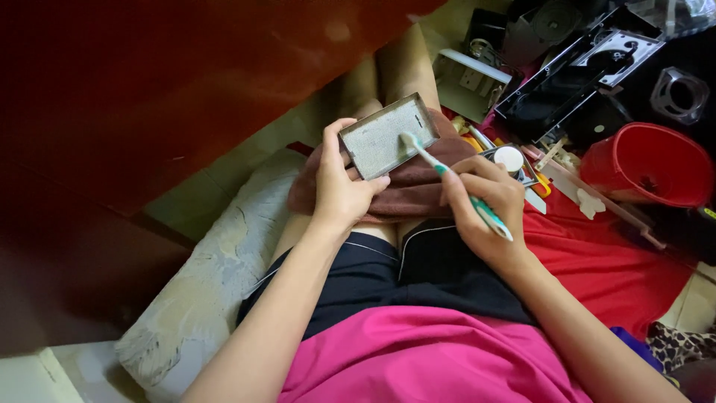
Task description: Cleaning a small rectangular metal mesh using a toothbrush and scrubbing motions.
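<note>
metal mesh filter panel (388,136) is held w/ left hand (339,190) over brown towel (418,186) on lap. right hand (485,205) grip is closed on teal-white toothbrush (455,183), bristles prob. touching mesh. red bucket (645,164) nearby at right.

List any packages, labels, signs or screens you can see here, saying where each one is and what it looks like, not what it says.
No packages, signs or display screens show clearly.
Mesh filter screen: held in the left hand over a brown towel on the lap; rectangular, grey mesh in a metal frame.
Round white lid-like disc: just beyond the right hand, which holds a teal and white toothbrush; no label can be made out.
</note>
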